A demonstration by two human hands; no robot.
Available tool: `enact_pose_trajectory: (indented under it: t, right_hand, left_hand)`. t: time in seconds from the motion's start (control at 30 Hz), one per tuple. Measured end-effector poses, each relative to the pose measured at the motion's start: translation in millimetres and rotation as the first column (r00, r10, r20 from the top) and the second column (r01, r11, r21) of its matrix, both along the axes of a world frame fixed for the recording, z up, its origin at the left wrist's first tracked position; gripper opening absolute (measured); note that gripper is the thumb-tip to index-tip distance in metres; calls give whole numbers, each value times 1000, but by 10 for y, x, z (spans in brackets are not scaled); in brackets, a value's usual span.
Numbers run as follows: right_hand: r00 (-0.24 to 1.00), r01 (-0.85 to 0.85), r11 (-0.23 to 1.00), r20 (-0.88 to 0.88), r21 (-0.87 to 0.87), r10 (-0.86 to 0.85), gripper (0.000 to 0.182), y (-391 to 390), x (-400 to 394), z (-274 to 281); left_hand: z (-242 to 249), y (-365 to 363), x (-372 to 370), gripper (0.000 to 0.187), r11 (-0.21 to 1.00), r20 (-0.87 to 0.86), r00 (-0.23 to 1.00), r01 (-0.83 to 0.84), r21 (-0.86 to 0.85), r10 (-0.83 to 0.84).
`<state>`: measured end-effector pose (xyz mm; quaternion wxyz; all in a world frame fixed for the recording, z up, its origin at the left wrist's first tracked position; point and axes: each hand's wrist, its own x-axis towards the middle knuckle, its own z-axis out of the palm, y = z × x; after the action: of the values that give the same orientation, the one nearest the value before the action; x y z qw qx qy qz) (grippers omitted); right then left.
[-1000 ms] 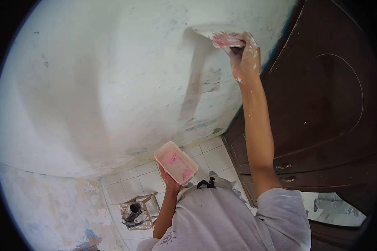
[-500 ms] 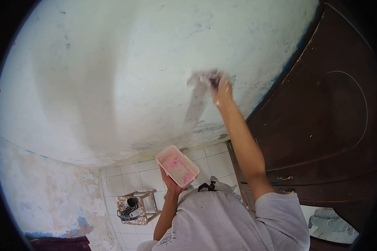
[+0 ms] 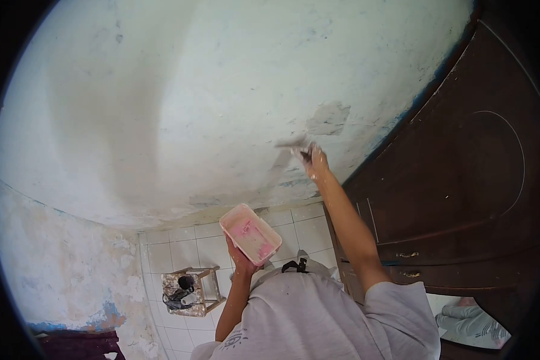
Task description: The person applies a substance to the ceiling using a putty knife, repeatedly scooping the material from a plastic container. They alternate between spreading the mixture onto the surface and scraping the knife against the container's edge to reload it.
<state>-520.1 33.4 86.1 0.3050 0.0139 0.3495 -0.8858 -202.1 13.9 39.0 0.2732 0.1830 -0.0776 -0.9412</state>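
Observation:
My left hand [image 3: 241, 260] is closed around the underside of a pale plastic tub [image 3: 250, 234] with pink smears inside, tilted toward me at waist height. My right hand [image 3: 315, 163], spotted with white, grips a putty knife [image 3: 291, 144] by its dark handle. The knife's blade is blurred and lies at the wall; whether it touches cannot be made out. Just above it, a grey patch [image 3: 329, 118] shows on the pale, stained wall [image 3: 222, 90].
A dark wooden cabinet [image 3: 444, 180] stands close on my right, with a mirror [image 3: 477, 321] low beside it. A paint-spattered stool [image 3: 177, 282] with a black cable and other items stands on the tiled floor [image 3: 210, 246]. The left wall [image 3: 66, 264] is peeling.
My right hand has moved down the wall with the putty knife, and the grey patch above it is now uncovered. The tub has stayed nearly in place.

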Motion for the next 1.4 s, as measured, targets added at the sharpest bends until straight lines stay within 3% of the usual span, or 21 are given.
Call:
enact_pose_trajectory:
  t: [0.07,0.13,0.2,0.3,0.4,0.47,0.53,0.6,0.7,0.77,0.83,0.9,0.97,1.07,1.17,1.23,1.27,1.3,1.33,1.4]
  right_hand:
    - [979,1,999,-206,43,8,24,-165,-299,384]
    - [925,30,989,-372,-143,-82,26,-130,-319,1179]
    - [924,151,984,-340,-92,-173,27,-13,-419,1768]
    - [814,159,961,-521,-228,-258,29,306,-195,2124]
    - [815,98,924,-503,-369,-287,30,605,-119,1427]
    - [833,197,975,-508,-102,-222,35,741,-97,698]
    - [877,52,951,-470,305,102,38,883,-353,-258]
    - [978,-37,932,-178,362,108,31,829,-275,-429]
    - [951,-109,994,-291,12,108,30,719,-701,-1048]
    - [993,80,994,-95,73,-73,31,445,-914,-548]
    - [947,49,996,-321,72,-24,34,315,-1219,166]
    - [885,23,995,-460,-100,-67,30,329,-1068,1221]
    - [875,139,962,-426,-236,-231,21,387,-821,2024]
    - [846,314,911,-357,-268,-397,22,624,-518,2603]
    - [768,261,943,-548,-206,-332,28,749,-154,2161]
    - [847,209,978,-504,22,-170,36,857,-342,1320]
    - [882,148,984,-463,101,-85,32,896,-345,908]
    - [971,169,983,-181,70,-154,28,941,-555,356]
    - [972,198,979,123,45,-202,25,988,-747,-159]
    - [941,276,959,185,58,-282,22,1022,-942,-792]
  left_hand:
    - [-20,-58,31,68,1000,18,1000,4,0,-4]
    - [-72,-97,63,68,1000,-12,1000,25,8,-25]
    - [-96,-149,62,67,998,-27,998,60,10,-59]
    - [-109,-206,66,66,995,6,995,101,2,-101]
    - [-112,-260,52,65,994,65,992,109,-30,-107]
    - [-101,-302,28,65,994,88,992,96,-60,-91]
    - [-144,-345,38,64,991,40,992,123,-51,-121]
    - [-175,-345,70,64,987,22,987,158,-41,-157]
    - [-138,-342,110,64,979,27,981,192,-66,-190]
    - [-76,-336,158,64,976,40,982,189,-113,-185]
    - [-45,-340,188,65,982,35,986,167,-90,-164]
    - [-5,-346,199,64,983,12,985,171,-64,-170]
    - [13,-327,243,63,979,-25,979,199,-39,-200]
    - [-247,-338,253,63,981,2,981,192,15,-192]
    - [-281,-324,229,64,981,66,979,192,14,-192]
    - [-241,-328,189,65,975,17,975,220,-7,-220]
    - [-231,-328,173,65,974,-9,974,227,-17,-227]
    - [-287,-339,153,65,978,-15,978,207,-8,-207]
    - [-380,-368,134,64,982,-18,982,187,-2,-187]
    - [-387,-386,99,63,988,-16,988,156,-22,-156]
